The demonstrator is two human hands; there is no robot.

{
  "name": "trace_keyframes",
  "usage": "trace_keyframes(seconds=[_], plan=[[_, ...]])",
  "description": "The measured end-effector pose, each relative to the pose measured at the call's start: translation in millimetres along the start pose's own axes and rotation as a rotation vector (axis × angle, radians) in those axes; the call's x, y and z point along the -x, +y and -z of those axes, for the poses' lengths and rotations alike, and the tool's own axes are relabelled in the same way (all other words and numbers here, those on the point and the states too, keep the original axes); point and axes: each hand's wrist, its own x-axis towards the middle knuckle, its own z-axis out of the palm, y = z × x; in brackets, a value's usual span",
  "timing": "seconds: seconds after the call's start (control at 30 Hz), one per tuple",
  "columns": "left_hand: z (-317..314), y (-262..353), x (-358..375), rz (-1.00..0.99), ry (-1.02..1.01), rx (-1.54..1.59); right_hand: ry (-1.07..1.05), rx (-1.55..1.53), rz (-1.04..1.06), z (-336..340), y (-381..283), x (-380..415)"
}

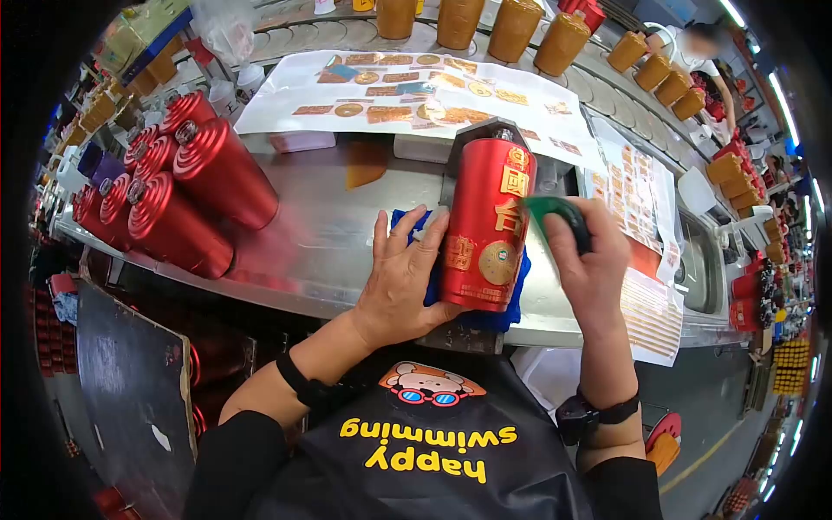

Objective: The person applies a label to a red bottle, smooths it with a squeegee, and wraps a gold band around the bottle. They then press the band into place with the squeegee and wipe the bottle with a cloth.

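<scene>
A red bottle with gold lettering (492,204) lies on a blue cloth (518,303) on the metal bench, its neck pointing away from me. My left hand (401,276) rests against the bottle's left side, fingers apart and thumb near its base. To the right, my right hand (589,260) grips a dark green tool (559,217), whose edge is at the bottle's right side by the gold characters. That tool is slightly blurred. A dark angular holder (464,137) is behind the bottle's upper end.
Several red bottles (225,173) stand at the left of the bench. Sticker sheets (390,91) lie behind and at the right (637,186). Beyond them, a conveyor (602,95) carries brown bottles (511,30). A sink (704,273) is far right. A person (693,56) is at the back right.
</scene>
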Motion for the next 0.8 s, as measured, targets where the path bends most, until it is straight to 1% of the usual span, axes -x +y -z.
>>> trace_keyframes(seconds=[0.03,0.07,0.1,0.17,0.2,0.23,0.3,0.33,0.37,0.47,0.57,0.67,0.73,0.77,0.8], plan=[[-1.2,-0.9,0.8,0.009,-0.006,0.000,0.090,0.147,0.112,3.0,2.2,-0.8],[-0.4,-0.1,1.4,0.011,-0.009,-0.002,0.053,0.200,0.252,-0.9,1.0,9.0],[0.7,0.5,0.5,0.008,-0.013,-0.001,-0.020,0.175,0.401,-1.1,-7.3,18.8],[-0.4,-0.4,-2.7,0.000,-0.001,-0.005,-0.260,0.066,0.483,4.9,-18.8,32.6],[-1.6,-0.3,-2.2,-0.001,0.006,-0.010,-0.361,-0.070,0.438,11.3,-19.8,31.4],[-2.1,0.6,0.0,-0.002,0.006,-0.014,-0.325,-0.141,0.253,13.3,-19.5,34.8],[-0.5,2.0,-0.3,-0.002,-0.007,-0.011,-0.233,-0.272,-0.108,17.1,-19.8,41.1],[0.2,2.7,-1.7,-0.002,-0.009,-0.010,-0.087,-0.513,-0.287,6.6,-15.0,48.4],[0.7,4.1,-2.5,-0.007,-0.001,-0.015,-0.023,-0.565,-0.404,-0.6,-20.3,49.2],[1.6,5.8,-3.4,-0.017,-0.006,-0.022,-0.006,-0.458,-0.386,-24.0,-16.3,47.8],[-0.5,3.5,-1.0,0.002,-0.028,0.009,0.046,-0.526,-0.468,-32.4,-0.3,58.8],[-5.0,0.1,0.0,0.005,-0.004,0.067,0.095,-0.630,-0.520,-34.0,12.0,66.6],[-5.9,-0.5,-0.4,-0.009,0.023,0.103,0.131,-0.547,-0.515,-24.1,12.0,63.2],[-2.8,-0.3,-2.1,-0.021,0.016,0.062,0.145,-0.505,-0.514,-20.6,8.9,59.2],[1.3,1.6,-3.3,-0.030,0.005,0.023,0.201,-0.367,-0.357,-14.7,2.3,55.6]])
